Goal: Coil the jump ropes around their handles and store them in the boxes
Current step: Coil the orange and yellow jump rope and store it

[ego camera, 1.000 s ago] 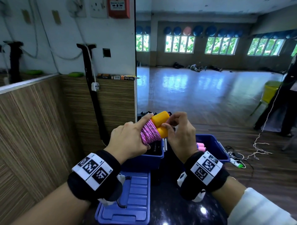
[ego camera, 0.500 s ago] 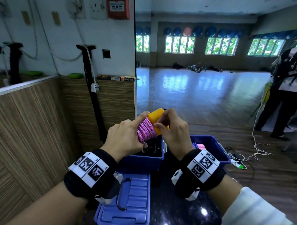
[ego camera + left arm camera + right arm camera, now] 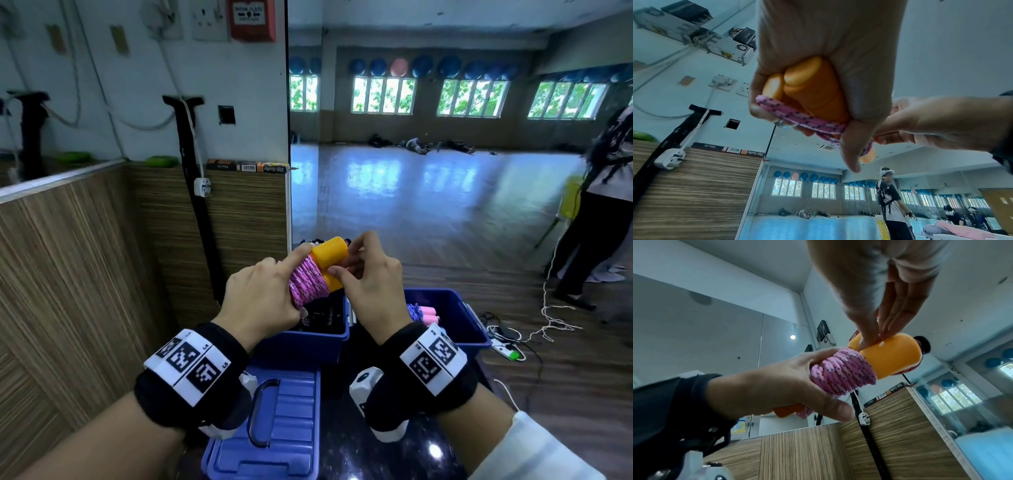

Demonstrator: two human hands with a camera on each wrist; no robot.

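Note:
A pink jump rope (image 3: 308, 284) is coiled tightly round its two orange handles (image 3: 330, 255), held up in front of me above the boxes. My left hand (image 3: 270, 294) grips the coil (image 3: 842, 371) and the handles' lower ends (image 3: 813, 91), forefinger stretched along the top. My right hand (image 3: 366, 284) pinches at the handles' far end (image 3: 892, 353) with thumb and fingertips (image 3: 869, 339). Below stand two open blue boxes: the left box (image 3: 308, 342) with dark ropes in it, the right box (image 3: 455, 318) with a pink-handled rope (image 3: 428, 313).
A blue lid (image 3: 274, 428) with a black handle lies near me on the dark counter (image 3: 376, 452). Wood panelling (image 3: 85, 274) closes the left side. A person (image 3: 596, 212) stands at the right by a yellow chair; cables and a white cord (image 3: 507, 339) lie on the floor.
The bundle has stayed at about the same height between both hands. My right fingers have shifted on the handles' far end; the person at the right has stepped further into view.

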